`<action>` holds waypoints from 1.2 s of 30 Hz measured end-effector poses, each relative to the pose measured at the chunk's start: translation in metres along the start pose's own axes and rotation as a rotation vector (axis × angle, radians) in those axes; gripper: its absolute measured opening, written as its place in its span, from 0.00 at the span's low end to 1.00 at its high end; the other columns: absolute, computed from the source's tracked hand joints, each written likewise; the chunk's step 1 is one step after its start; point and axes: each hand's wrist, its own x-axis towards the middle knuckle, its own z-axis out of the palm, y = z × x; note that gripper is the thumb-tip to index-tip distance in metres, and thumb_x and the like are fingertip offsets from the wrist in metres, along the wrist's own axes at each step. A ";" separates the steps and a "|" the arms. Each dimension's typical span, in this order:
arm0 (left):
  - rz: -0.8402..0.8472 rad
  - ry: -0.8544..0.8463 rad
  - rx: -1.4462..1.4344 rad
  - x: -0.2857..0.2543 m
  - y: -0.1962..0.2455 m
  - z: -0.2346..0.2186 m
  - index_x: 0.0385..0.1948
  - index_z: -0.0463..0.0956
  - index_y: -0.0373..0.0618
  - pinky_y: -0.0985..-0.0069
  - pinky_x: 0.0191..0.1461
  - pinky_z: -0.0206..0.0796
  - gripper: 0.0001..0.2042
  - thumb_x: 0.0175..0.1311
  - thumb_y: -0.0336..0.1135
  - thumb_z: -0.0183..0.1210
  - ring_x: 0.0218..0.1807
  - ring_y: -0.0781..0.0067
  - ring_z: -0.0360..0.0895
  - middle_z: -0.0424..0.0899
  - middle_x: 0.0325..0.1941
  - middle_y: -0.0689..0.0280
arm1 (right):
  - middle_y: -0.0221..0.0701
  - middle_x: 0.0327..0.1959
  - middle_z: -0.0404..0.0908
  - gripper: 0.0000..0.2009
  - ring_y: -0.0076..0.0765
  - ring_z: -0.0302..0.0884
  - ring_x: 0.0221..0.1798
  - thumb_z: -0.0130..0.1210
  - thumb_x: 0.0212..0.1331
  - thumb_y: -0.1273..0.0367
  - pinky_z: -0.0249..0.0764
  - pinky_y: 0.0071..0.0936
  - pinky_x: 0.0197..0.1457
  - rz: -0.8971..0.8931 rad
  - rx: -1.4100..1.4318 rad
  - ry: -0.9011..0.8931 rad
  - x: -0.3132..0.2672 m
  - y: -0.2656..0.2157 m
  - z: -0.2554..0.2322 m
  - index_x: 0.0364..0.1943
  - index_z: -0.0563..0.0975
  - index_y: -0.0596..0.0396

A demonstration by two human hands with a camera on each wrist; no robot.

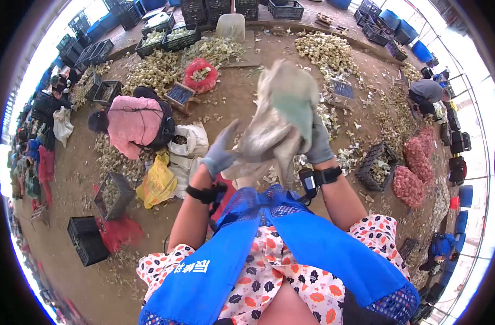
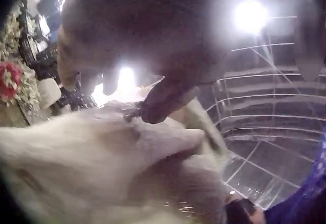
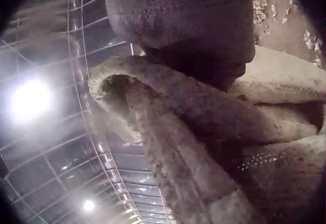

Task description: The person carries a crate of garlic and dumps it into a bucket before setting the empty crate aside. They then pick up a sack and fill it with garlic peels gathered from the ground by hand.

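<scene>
A crumpled off-white woven sack (image 1: pixel 264 127) with a pale green patch hangs in front of the blue vest, blurred at its top. My gloved right hand (image 1: pixel 319 142) grips its right side. In the right wrist view, folds of the sack (image 3: pixel 204 107) bunch up under the gloved hand (image 3: pixel 183 25). My gloved left hand (image 1: pixel 220 154) is at the sack's left edge, thumb and fingers spread apart. The left wrist view has this hand (image 2: pixel 137 35) above the pale cloth of the sack (image 2: pixel 76 147), its fingers loose and not closed round it.
A person in pink (image 1: pixel 134 122) bends over at the left beside a white sack (image 1: pixel 193 141) and a yellow bag (image 1: pixel 157 181). Garlic heaps (image 1: pixel 326 51) and a red net bag (image 1: pixel 200 76) lie ahead. Black crates (image 1: pixel 377 165) and full red net sacks (image 1: pixel 410 187) stand right.
</scene>
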 end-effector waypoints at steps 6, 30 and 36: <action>-1.067 0.014 -0.029 -0.021 -0.051 0.010 0.63 0.57 0.41 0.68 0.66 0.53 0.31 0.63 0.52 0.48 0.64 0.61 0.62 0.65 0.63 0.53 | 0.36 0.56 0.71 0.23 0.31 0.71 0.55 0.42 0.66 0.62 0.68 0.29 0.60 -0.301 -0.230 -0.131 -0.042 -0.072 0.007 0.62 0.61 0.59; 0.075 0.289 -1.018 0.094 -0.024 0.045 0.51 0.71 0.39 0.71 0.63 0.60 0.18 0.59 0.28 0.46 0.57 0.67 0.69 0.74 0.54 0.62 | 0.34 0.45 0.76 0.25 0.37 0.75 0.47 0.44 0.64 0.51 0.74 0.36 0.51 -0.219 -1.055 0.479 -0.205 -0.201 -0.261 0.57 0.66 0.53; 0.079 -0.145 -0.891 0.101 0.024 0.050 0.49 0.74 0.39 0.75 0.49 0.68 0.19 0.52 0.18 0.51 0.45 0.72 0.76 0.80 0.46 0.66 | 0.24 0.27 0.72 0.11 0.24 0.64 0.21 0.49 0.63 0.67 0.63 0.24 0.19 -0.010 -1.119 0.659 -0.119 -0.163 -0.184 0.44 0.71 0.59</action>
